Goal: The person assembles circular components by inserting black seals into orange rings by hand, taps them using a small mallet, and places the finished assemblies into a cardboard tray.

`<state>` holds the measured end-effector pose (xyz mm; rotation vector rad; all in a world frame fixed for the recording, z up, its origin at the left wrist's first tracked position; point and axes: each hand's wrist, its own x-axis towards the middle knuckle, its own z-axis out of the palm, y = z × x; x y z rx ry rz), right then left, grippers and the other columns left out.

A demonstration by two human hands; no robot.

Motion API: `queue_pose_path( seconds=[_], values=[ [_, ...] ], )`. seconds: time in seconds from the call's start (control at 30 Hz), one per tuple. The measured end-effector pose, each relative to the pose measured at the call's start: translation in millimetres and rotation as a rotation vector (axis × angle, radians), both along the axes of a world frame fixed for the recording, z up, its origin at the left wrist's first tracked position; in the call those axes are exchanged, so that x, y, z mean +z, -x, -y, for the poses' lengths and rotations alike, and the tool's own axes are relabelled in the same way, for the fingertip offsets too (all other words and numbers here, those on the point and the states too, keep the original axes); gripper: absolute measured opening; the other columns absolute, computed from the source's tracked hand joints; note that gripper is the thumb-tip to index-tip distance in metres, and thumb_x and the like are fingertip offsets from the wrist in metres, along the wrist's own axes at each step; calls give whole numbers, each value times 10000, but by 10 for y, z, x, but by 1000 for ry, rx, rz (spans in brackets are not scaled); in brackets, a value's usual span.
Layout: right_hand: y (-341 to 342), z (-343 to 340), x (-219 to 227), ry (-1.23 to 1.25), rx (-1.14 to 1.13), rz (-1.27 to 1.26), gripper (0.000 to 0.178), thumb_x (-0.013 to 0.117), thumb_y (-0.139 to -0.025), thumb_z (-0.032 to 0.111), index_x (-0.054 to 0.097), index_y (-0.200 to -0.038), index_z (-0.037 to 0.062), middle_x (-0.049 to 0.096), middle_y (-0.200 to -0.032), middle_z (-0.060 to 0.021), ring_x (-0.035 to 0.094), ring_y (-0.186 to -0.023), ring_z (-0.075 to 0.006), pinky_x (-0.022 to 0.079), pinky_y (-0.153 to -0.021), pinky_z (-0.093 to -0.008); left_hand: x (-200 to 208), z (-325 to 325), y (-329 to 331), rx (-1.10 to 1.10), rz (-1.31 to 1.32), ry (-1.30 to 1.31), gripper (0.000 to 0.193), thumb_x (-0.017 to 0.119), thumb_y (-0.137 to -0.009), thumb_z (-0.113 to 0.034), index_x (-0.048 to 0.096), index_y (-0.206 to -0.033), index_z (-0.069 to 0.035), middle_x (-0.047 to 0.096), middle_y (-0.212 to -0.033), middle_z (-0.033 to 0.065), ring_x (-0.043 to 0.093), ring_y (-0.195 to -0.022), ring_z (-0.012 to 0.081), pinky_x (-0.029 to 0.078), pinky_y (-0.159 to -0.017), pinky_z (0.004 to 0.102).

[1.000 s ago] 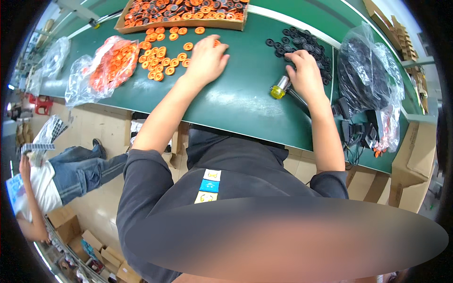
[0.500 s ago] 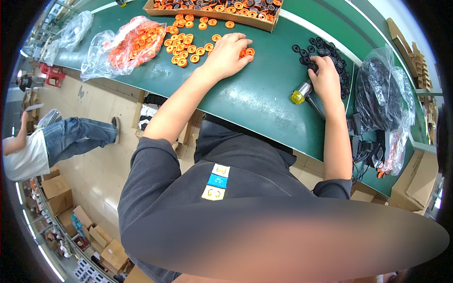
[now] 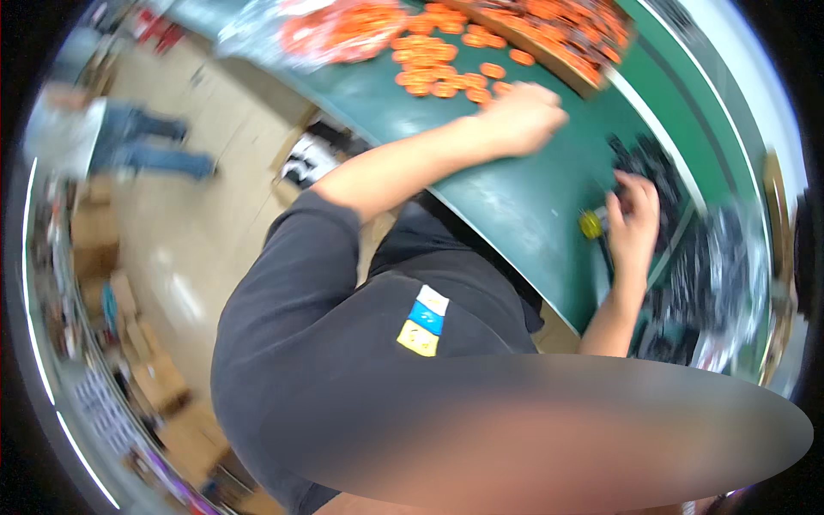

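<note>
My left hand (image 3: 525, 118) is over the green table, its fingers curled together; whatever they may hold is hidden. Loose orange round pieces (image 3: 427, 57) lie beside its wrist and forearm, several of them stacked close. My right hand (image 3: 635, 219) is at the near side of a pile of black pieces (image 3: 657, 167). Its thumb and forefinger are bent, and motion blur hides whether a piece is between them. Just left of that hand lies a hammer with a yellow head (image 3: 590, 225), its handle partly hidden.
A cardboard tray (image 3: 562, 64) of orange and dark pieces stands at the back. One clear bag of orange pieces (image 3: 343, 33) lies far left, another of black pieces (image 3: 717, 266) at right. A person in jeans (image 3: 150, 142) is on the floor at left, near cardboard boxes (image 3: 159, 378).
The whole view has turned and blurred. My left hand has come off the orange pieces toward the right, its fingers now curled. My right hand remains by the black pile, near the hammer.
</note>
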<state>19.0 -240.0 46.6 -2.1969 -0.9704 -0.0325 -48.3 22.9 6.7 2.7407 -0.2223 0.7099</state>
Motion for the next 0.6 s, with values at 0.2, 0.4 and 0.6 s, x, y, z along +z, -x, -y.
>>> queue_pose_path(
  seconds=[0.2, 0.4, 0.6],
  values=[
    [-78, 43, -140, -74, -47, -172, 346, 634, -910, 10, 623, -1255, 37, 607, -1094, -63, 563, -826, -113, 487, -755, -252, 122, 313, -253, -232, -61, 370, 170, 662, -824, -192, 652, -919, -51, 676, -912, 171, 662, -886, 376, 532, -736, 494],
    [-148, 14, -218, -269, -28, -301, 316, 655, -917, -1, 576, -1223, -26, 600, -1073, -53, 547, -844, -100, 485, -779, -233, 53, 611, -308, -280, 1, 701, 113, 689, -839, -121, 688, -922, -45, 674, -905, 108, 675, -891, 281, 538, -785, 417],
    [-113, 167, -292, -384, -78, -310, 358, 680, -867, -56, 644, -1218, 9, 588, -1040, -32, 559, -834, -88, 489, -773, -222, -89, 757, -304, -372, -354, 1248, 175, 729, -848, -92, 735, -1008, -19, 742, -946, 72, 696, -902, 140, 557, -831, 302]
  ],
)
